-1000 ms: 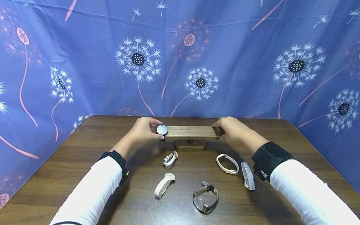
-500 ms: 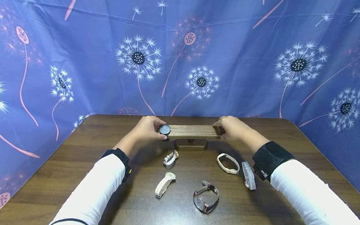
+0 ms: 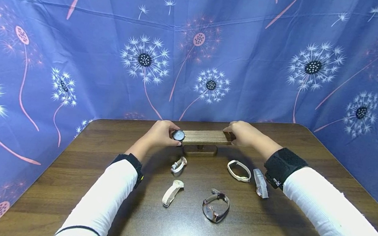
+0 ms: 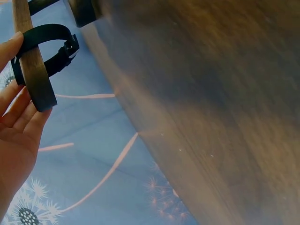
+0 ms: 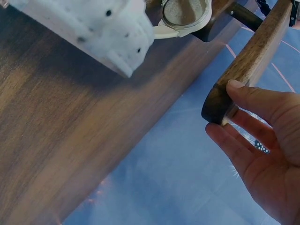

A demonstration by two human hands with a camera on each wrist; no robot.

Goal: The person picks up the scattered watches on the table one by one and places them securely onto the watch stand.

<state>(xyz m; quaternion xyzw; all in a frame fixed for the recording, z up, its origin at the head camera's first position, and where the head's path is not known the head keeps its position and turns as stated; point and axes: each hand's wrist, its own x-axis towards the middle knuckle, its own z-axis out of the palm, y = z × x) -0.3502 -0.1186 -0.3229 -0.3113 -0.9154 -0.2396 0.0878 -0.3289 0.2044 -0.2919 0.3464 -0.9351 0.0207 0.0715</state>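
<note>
A wooden watch stand stands at the back of the table, its horizontal bar (image 3: 205, 136) above a dark base (image 3: 200, 150). My left hand (image 3: 160, 133) grips a black-strapped wristwatch (image 3: 179, 135) near the bar's left end. In the left wrist view the buckled strap (image 4: 50, 33) loops around the bar (image 4: 38, 77), whose tip sticks out past it. My right hand (image 3: 244, 134) pinches the bar's other end; the right wrist view shows the thumb on one face of the bar (image 5: 248, 61) and fingers beneath the tip.
On the table (image 3: 105, 144) in front of the stand lie a small white watch (image 3: 178, 166), a cream watch (image 3: 172, 193), a white wristband (image 3: 239, 171), a pale-strapped watch (image 3: 260, 183) and a brown-strapped watch (image 3: 216, 207). A blue dandelion-patterned cloth (image 3: 247, 63) hangs behind.
My left hand has moved right with the black-strapped watch, sliding it inward along the bar from the left end. The right hand keeps its hold in the same place.
</note>
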